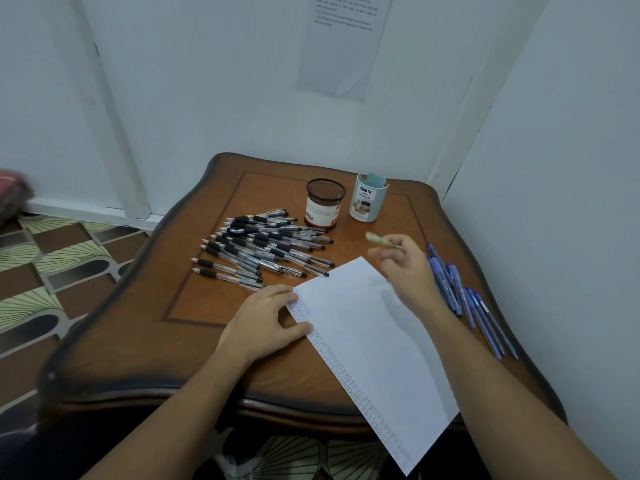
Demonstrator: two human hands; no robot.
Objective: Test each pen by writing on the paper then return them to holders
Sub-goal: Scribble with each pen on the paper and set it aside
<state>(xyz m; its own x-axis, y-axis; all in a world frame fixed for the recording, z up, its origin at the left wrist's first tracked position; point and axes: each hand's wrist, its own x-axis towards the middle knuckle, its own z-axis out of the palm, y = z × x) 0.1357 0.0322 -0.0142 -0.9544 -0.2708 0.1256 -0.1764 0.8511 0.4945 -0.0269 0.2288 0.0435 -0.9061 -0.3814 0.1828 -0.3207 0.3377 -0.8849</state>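
Note:
A white sheet of paper (363, 327) lies slanted on the wooden table (221, 348), with small marks along its left edge. My left hand (266, 320) rests flat on that edge. My right hand (407, 268) hovers over the paper's far corner and pinches a pale green pen (379, 241), blurred by motion. A heap of several clear pens with black grips (263, 247) lies left of the paper. Several blue pens (467, 299) lie at the right. A black mesh holder (325, 203) and a light blue holder (367, 198) stand at the back; no pens stick out of either.
The table stands in a corner between white walls, the right wall close to the blue pens. A printed sheet (343, 43) hangs on the far wall. Patterned floor (52, 265) shows to the left. The paper's near corner overhangs the table's front edge.

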